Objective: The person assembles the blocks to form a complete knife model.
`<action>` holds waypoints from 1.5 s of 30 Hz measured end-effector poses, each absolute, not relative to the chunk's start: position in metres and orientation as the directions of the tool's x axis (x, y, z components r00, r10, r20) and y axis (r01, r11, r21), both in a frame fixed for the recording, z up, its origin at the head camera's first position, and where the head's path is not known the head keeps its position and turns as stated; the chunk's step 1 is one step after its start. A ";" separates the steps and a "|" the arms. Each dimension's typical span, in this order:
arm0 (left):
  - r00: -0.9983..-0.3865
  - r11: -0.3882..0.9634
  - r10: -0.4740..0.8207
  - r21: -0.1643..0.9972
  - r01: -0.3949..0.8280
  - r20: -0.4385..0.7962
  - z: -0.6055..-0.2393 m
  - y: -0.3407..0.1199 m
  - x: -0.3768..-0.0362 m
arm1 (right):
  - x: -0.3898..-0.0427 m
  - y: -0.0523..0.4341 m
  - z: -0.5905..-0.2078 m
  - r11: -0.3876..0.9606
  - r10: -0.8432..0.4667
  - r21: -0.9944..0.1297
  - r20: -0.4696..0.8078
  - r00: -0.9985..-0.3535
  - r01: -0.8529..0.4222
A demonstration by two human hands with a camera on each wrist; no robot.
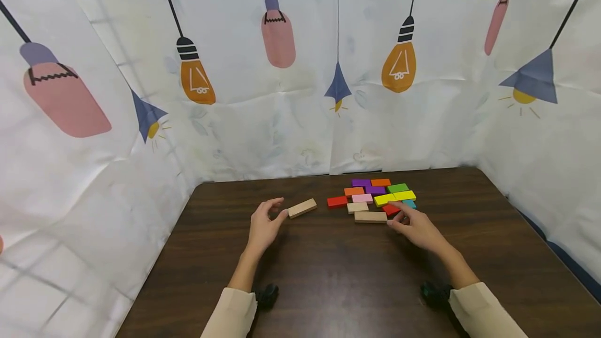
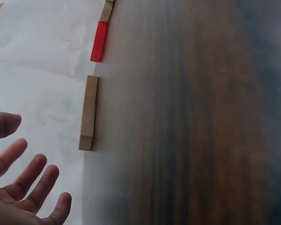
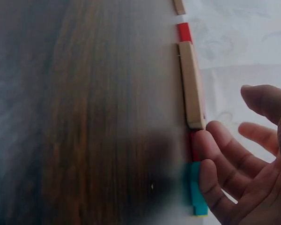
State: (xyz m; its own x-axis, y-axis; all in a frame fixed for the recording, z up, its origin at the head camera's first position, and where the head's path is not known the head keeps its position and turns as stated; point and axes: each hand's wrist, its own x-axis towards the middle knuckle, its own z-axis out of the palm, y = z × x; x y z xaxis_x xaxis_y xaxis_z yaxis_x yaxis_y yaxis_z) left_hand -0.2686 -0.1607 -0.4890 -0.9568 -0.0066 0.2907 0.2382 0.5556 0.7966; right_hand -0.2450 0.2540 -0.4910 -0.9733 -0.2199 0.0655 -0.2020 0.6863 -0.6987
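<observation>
Brown tabletop (image 1: pixel 343 280) leaves room from its left edge to the left hand (image 1: pixel 264 228), loose-fingered beside a wooden block (image 1: pixel 302 208) — long axis slanting away rightward. I see a gap, coloured blocks (image 1: pixel 375 190), a long block (image 1: pixel 370 217) lying sideways — right hand (image 1: pixel 417 229) relaxed beside it.

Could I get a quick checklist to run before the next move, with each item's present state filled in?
1. Left grip empty: ok, fingers relaxed, holding nothing.
2. Angled wooden block separate from the group: ok, a gap divides it from the leftmost red block.
3. Angled block lined up with the front wooden block: not ok, it lies slanted.
4. Right grip off the front block: cannot tell, fingertips sit close to its end.
5. Nearby red block fully visible: not ok, fingers partly cover it.
</observation>
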 end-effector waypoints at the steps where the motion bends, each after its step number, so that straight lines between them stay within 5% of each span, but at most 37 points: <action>1: -0.962 0.558 -0.009 0.800 0.222 0.273 -0.490 -0.160 -0.271 | -0.247 0.253 -0.492 0.685 -0.218 -0.703 0.051 -0.975 -0.190; 10: -0.992 0.607 -0.010 0.789 0.093 0.125 -0.495 -0.159 -0.293 | -0.262 0.243 -0.495 0.700 -0.247 -0.698 -0.038 -0.968 -0.151; 24: -0.995 0.746 0.083 0.659 0.094 0.048 -0.492 -0.153 -0.308 | -0.281 0.238 -0.500 0.751 -0.236 -0.653 -0.130 -0.963 -0.096; 45: -0.989 0.788 0.136 0.599 0.141 0.053 -0.491 -0.162 -0.293 | -0.270 0.241 -0.496 0.707 -0.277 -0.686 -0.046 -0.960 -0.172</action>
